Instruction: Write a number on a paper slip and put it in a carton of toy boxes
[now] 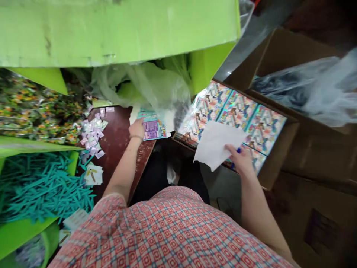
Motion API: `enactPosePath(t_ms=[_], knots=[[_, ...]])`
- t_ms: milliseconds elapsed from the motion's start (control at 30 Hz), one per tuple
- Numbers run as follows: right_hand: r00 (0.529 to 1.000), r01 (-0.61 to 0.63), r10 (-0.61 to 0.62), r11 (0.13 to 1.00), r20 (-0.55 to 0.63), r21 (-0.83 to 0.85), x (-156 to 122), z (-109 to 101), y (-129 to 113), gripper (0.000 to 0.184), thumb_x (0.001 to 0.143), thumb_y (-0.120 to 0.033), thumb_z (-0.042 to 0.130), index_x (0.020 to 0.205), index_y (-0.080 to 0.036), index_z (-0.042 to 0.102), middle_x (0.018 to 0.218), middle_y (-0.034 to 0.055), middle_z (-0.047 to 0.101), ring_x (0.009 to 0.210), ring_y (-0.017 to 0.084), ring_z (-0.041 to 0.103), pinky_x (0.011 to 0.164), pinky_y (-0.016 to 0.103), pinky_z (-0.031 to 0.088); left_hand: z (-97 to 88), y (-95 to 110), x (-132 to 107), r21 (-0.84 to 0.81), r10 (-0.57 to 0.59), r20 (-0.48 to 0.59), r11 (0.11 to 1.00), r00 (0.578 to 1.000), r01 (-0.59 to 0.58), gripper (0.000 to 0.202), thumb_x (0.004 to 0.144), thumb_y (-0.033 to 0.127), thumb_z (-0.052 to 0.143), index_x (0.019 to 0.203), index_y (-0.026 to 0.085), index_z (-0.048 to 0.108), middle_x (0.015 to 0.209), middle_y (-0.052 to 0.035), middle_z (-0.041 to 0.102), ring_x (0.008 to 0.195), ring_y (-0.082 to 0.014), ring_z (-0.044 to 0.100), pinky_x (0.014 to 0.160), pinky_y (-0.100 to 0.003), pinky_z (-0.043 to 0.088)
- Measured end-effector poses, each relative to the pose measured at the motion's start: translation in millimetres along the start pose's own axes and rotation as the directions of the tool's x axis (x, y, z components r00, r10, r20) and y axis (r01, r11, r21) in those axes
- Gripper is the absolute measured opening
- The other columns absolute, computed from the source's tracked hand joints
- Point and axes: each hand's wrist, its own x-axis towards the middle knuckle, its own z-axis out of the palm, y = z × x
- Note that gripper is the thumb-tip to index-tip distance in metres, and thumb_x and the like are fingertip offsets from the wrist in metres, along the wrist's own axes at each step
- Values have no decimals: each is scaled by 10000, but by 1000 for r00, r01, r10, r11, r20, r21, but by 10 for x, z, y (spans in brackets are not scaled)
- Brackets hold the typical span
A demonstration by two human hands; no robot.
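My left hand [136,129] rests on the edge of a purple and teal printed pack [154,128] lying on the dark red table [117,141]. My right hand [242,160] holds a white sheet of paper [216,143] and a blue pen above an open cardboard box [275,163]. That box is filled with several colourful toy packs [240,111] laid flat side by side.
Green bins hold teal sticks [41,186] and orange-green sachets [36,108]. Small pale packets [93,134] lie scattered on the table. A clear plastic bag [156,85] sits behind. Further cardboard boxes [320,149] and plastic wrap [315,85] stand at right.
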Motion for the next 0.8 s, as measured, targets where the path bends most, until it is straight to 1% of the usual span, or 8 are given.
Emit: enactPosePath(t_ms=[67, 133, 267, 367, 500, 633, 700, 800], knots=[[1000, -20, 20, 1000, -12, -12, 25, 1, 161, 443, 640, -583, 841, 718, -190, 649, 533, -35, 528, 502, 100, 416, 433, 236, 311, 213, 154, 440, 72, 108, -9, 992, 994, -108, 188, 979, 204, 546, 973, 186, 732, 1296, -167, 725, 1373, -325, 570, 1194, -483, 403], [1000, -4, 3, 999, -16, -54, 23, 22, 313, 440, 652, -588, 838, 726, -181, 688, 567, -10, 573, 521, 114, 447, 444, 243, 325, 475, 253, 765, 170, 231, 58, 957, 971, -237, 283, 961, 127, 511, 1139, 142, 731, 1431, -197, 662, 1462, -332, 494, 1253, -491, 321], [991, 116, -124, 986, -57, -122, -74, 207, 561, 436, 695, -604, 814, 720, -179, 718, 618, 9, 618, 577, 138, 490, 495, 255, 377, 850, -25, 765, 271, 304, 48, 913, 952, -305, 350, 1029, 157, 446, 1300, 128, 666, 1514, -202, 592, 1448, -352, 460, 1238, -522, 275], [974, 226, -226, 970, 5, -94, -217, 507, 692, 432, 726, -597, 794, 712, -171, 722, 632, 3, 616, 591, 129, 475, 537, 256, 389, 851, -622, 413, 178, 267, -144, 954, 953, -240, 245, 1072, 231, 493, 1236, 152, 656, 1445, -172, 613, 1398, -338, 447, 1234, -539, 235], [916, 361, -351, 932, 196, -19, -483, 1042, 835, 417, 750, -570, 784, 739, -154, 754, 681, 13, 650, 633, 141, 500, 586, 264, 399, 603, -1347, -194, 40, 182, -357, 983, 916, -180, 149, 1057, 291, 612, 1082, 164, 685, 1254, -144, 660, 1364, -346, 450, 1224, -603, 227], [866, 344, -361, 932, 345, 113, -790, 1571, 965, 441, 700, -579, 803, 803, -150, 787, 747, 35, 701, 668, 163, 543, 636, 287, 442, 377, -1514, -990, -195, 87, -585, 950, 807, -244, 262, 1084, 409, 567, 1053, 203, 725, 1160, -118, 687, 1240, -275, 573, 1094, -495, 451], [847, 323, -359, 933, 391, 159, -951, 1776, 983, 458, 679, -592, 807, 804, -152, 785, 758, 43, 706, 675, 167, 549, 646, 295, 455, 343, -1432, -1443, -397, 57, -537, 863, 842, -312, 412, 1094, 534, 494, 1066, 200, 733, 1016, -75, 699, 958, -184, 642, 858, -358, 541], [791, 398, -428, 903, 437, 163, -1200, 1955, 911, 459, 709, -617, 799, 744, -161, 755, 701, 26, 662, 651, 150, 516, 624, 280, 425, 350, -1297, -2034, -534, 183, -259, 791, 948, -298, 386, 969, 573, 695, 1023, 198, 768, 851, -22, 702, 711, -124, 602, 686, -274, 505]])
